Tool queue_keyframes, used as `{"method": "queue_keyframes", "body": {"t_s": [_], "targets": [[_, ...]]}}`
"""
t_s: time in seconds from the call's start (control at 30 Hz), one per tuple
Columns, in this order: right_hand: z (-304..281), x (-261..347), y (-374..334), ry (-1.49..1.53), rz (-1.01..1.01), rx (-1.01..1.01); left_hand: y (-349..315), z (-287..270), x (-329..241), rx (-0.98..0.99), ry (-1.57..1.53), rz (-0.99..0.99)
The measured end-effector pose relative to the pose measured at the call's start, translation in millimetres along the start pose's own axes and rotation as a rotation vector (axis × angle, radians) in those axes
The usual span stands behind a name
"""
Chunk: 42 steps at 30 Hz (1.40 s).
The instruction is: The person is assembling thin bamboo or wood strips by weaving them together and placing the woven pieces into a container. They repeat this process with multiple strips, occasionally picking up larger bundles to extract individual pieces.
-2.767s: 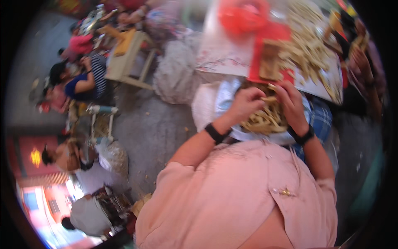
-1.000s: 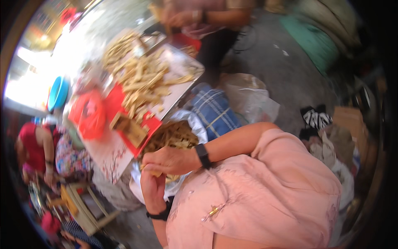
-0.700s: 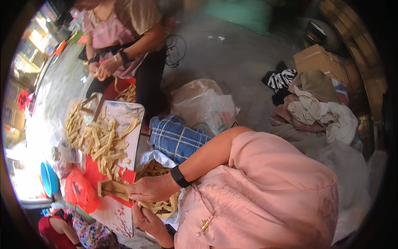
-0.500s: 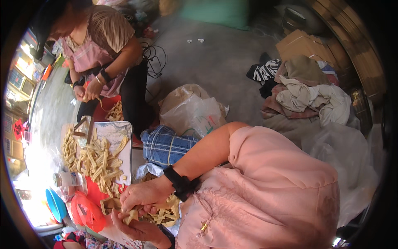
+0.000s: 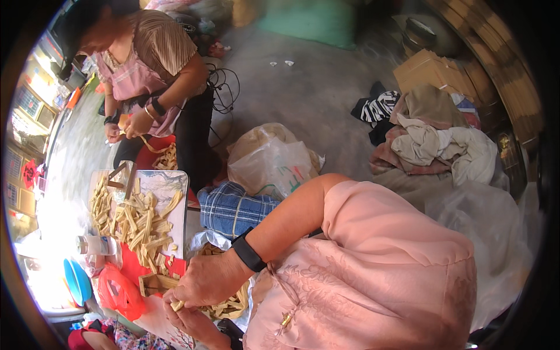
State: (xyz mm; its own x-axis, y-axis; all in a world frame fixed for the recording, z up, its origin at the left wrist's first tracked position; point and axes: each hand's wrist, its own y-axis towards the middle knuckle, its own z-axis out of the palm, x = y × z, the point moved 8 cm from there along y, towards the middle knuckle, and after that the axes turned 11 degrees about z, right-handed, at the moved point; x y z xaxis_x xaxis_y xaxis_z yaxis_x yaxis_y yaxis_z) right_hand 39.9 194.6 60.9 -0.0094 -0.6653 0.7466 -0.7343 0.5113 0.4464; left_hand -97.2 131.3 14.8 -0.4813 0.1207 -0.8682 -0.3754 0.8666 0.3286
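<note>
My right hand (image 5: 211, 281), with a dark watch at its wrist, reaches across from the upper side with its fingers bent down. Below it my left hand (image 5: 191, 321) is curled, a dark band at its wrist. Between their fingertips sits a small pale yellow folded strip (image 5: 177, 305); its lower part is hidden by the fingers. Just beside my right hand lies a small wooden frame (image 5: 155, 284). A heap of pale yellow folded strips (image 5: 143, 224) covers much of the low table (image 5: 178, 201). More such strips (image 5: 233, 306) lie in a bag under my right wrist.
Across the table another person (image 5: 157, 76) holds a yellow strip in both hands. A red plastic bag (image 5: 121, 290), a clear jar (image 5: 96, 245) and a blue basin (image 5: 76, 282) stand left. Blue plaid cloth (image 5: 236, 207), a stuffed plastic bag (image 5: 271, 160) and piled clothes (image 5: 434, 137) lie beyond my arm.
My right hand has turned over and lowered toward my left hand, closing over the folded strip. The other person's hands have drawn a length of strip out sideways. The view has shifted slightly.
</note>
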Motion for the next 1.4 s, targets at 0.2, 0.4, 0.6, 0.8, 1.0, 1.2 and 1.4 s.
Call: {"method": "queue_keyframes", "body": {"t_s": [0.2,0.4,0.6,0.8,1.0,1.2,1.4], "targets": [[14.3,-19.8,10.5,0.506,0.066,0.146,-21.9,-7.4,-4.4,0.017,-0.589,-0.024],[42.6,-33.8,3.9,0.801,0.283,0.330,-27.7,-1.3,15.9,-0.202,-0.623,0.024],[32.0,-55.5,15.8,0.696,0.181,0.288,-30.4,2.7,-7.0,-0.278,-0.365,0.093],[6.9,-87.4,-2.7,1.065,0.855,0.354,-23.4,7.3,-27.5,-0.298,-0.297,0.059],[34.9,-74.1,4.5,1.021,0.862,0.512,-54.0,-27.3,-10.4,-0.386,-0.227,-0.083],[61.5,-66.8,-1.1,0.895,0.723,0.593,-49.5,-6.1,-51.2,-0.200,0.463,0.118],[78.6,-61.4,-11.8,0.904,0.719,0.625,-73.8,24.2,-12.1,0.112,0.358,-0.154]]}}
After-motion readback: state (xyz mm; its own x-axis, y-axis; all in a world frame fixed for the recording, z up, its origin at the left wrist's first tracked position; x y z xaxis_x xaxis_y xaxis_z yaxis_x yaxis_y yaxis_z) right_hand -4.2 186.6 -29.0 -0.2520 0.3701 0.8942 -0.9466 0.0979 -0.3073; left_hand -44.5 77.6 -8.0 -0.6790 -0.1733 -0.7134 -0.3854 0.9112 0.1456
